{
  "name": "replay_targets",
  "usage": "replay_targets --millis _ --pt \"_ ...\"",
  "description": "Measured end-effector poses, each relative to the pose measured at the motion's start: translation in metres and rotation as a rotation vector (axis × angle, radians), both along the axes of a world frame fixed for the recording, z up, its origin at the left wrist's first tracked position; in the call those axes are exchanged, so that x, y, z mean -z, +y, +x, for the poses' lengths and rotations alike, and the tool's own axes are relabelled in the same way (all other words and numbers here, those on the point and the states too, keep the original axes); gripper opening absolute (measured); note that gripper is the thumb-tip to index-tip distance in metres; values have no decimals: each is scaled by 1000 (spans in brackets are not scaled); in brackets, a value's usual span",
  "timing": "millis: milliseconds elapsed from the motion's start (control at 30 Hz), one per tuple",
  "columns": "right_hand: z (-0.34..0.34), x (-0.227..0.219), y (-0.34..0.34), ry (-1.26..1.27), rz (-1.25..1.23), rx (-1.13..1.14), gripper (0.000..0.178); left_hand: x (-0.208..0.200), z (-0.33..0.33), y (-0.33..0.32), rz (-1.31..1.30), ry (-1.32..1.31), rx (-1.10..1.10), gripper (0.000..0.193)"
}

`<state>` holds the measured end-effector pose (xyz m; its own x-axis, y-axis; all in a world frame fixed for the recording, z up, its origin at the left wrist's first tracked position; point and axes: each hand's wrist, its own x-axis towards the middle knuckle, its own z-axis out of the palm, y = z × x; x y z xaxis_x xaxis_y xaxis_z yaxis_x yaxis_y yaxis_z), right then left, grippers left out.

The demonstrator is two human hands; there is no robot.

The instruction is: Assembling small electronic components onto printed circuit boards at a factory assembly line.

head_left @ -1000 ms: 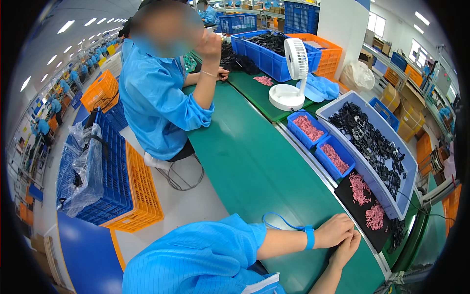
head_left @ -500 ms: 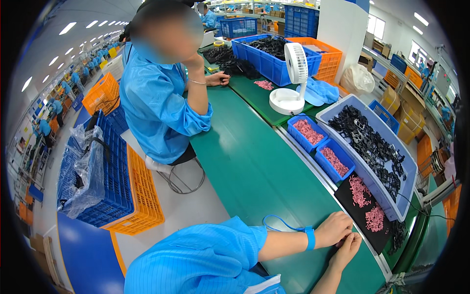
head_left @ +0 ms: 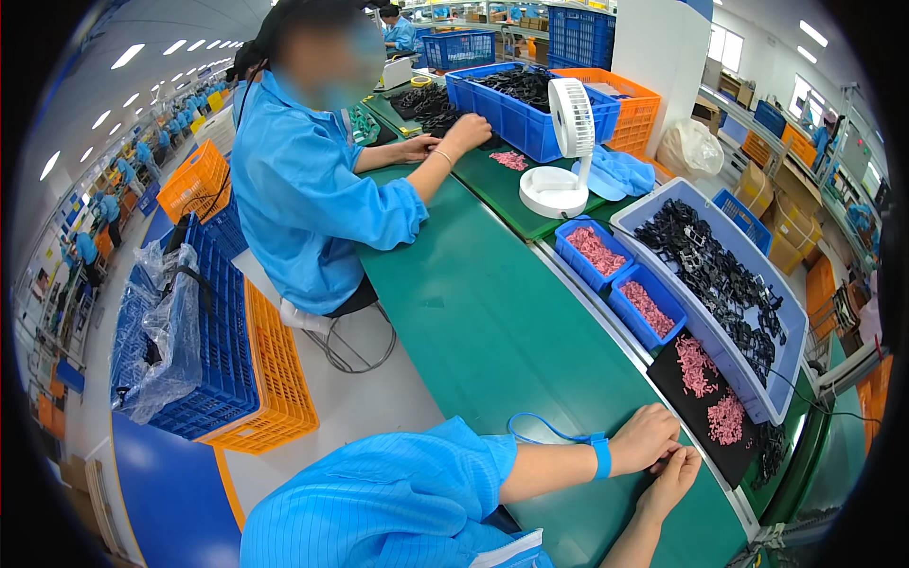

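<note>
The bare left hand (head_left: 644,438), wearing a bright blue wrist strap (head_left: 602,457), meets the bare right hand (head_left: 672,481) over the smooth green surface (head_left: 511,322). Their fingers curl inward; a small dark piece (head_left: 657,466) seems to show between them, though I cannot tell whether either hand grips it. Small pink pieces (head_left: 726,420) lie heaped on a flat black mat (head_left: 684,409) nearby.

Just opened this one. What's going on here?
The person's left hand and right hand meet over a green bench, fingers close together; whatever they hold is mostly hidden. Just to their right, two piles of pink pieces lie on a black mat, beside a pale bin of black parts. Further along the bench, a co-worker has both hands near another black heap.
</note>
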<state>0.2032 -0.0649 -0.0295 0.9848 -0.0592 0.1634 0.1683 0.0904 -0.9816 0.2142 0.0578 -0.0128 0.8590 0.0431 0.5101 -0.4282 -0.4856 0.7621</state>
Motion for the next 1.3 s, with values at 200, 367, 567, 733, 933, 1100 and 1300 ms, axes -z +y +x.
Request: replay_targets --millis 200,367,567,733,933,1100,1300 --pt "-1 0 -2 -1 -8 -6 16 -1 -2 -1 -10 76 24 14" --pt "-6 2 4 19 5 -35 17 -1 -8 6 -10 86 20 13" --pt "-4 3 -8 -17 -45 14 17 -3 1 -2 5 11 81 10" --pt "11 29 17 36 -101 90 19 -4 12 24 -95 449 179 23" --pt "19 29 19 -54 -25 115 10 -6 10 12 130 197 120 12" --pt "0 5 9 -62 -31 140 5 -1 2 10 133 243 181 12" --pt "1 4 13 -68 -52 144 4 -1 4 12 77 224 209 13"
